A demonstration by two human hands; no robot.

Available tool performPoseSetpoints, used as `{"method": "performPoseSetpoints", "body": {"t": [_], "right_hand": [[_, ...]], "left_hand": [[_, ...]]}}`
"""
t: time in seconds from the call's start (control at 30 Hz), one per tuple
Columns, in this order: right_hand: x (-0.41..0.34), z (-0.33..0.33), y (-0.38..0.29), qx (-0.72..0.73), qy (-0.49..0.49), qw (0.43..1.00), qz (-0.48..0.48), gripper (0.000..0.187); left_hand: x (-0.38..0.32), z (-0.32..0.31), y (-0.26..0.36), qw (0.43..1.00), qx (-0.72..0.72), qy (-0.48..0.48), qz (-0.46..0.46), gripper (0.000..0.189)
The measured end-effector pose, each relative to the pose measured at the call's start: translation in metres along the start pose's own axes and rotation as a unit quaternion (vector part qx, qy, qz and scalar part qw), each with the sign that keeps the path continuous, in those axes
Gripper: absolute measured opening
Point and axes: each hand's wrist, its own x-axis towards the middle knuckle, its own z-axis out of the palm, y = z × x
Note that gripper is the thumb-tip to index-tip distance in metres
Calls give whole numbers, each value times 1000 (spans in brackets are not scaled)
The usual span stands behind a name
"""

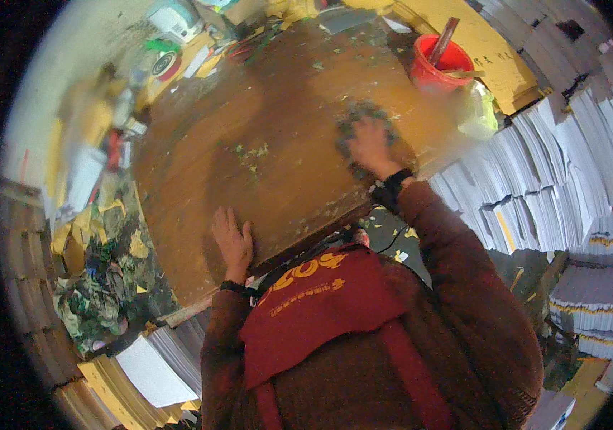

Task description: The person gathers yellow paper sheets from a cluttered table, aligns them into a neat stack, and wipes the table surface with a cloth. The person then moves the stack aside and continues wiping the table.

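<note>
Before me lies a large brown wooden tabletop (285, 161), with pale crumbs and smudges scattered over it. My left hand (232, 242) rests flat near the table's front edge, fingers spread, holding nothing. Farther right, my right hand (369, 141) presses down on a dark, greyish-green rag or scrubbing pad (381, 114); the blur keeps its exact kind from showing. A cluster of pale yellow-green bits (252, 156) lies between the two hands.
A red bucket (430, 75) with a stick inside stands at the far right, beside a pale plastic bag (481, 110). Stacks of paper (532, 177) crowd the right side. More stacks (158, 371) stand at lower left, near a heap of crumpled waste (102, 290).
</note>
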Motion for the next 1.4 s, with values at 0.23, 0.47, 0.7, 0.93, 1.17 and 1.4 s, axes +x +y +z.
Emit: {"method": "performPoseSetpoints", "body": {"t": [0.23, 0.47, 0.7, 0.93, 1.17, 1.4], "right_hand": [[-42, 8, -188, 179, -68, 901, -390, 48], [65, 16, -82, 60, -83, 994, -41, 53], [59, 35, -152, -132, -101, 961, -222, 43], [-28, 18, -212, 184, -70, 932, -304, 57], [22, 31, -127, 352, -44, 899, -255, 54], [67, -18, 137, -60, 41, 995, 70, 16]], "left_hand": [[-2, 2, -4, 998, 13, 45, 47, 53], [-1, -1, 2, 999, 31, 30, 10, 52], [-3, -1, 3, 998, -2, 61, -21, 54], [10, -19, 5, 962, -247, 32, -114, 55], [51, -5, 58, 992, -105, 0, 70, 58], [46, 8, 71, 997, -30, -59, 47, 58]]}}
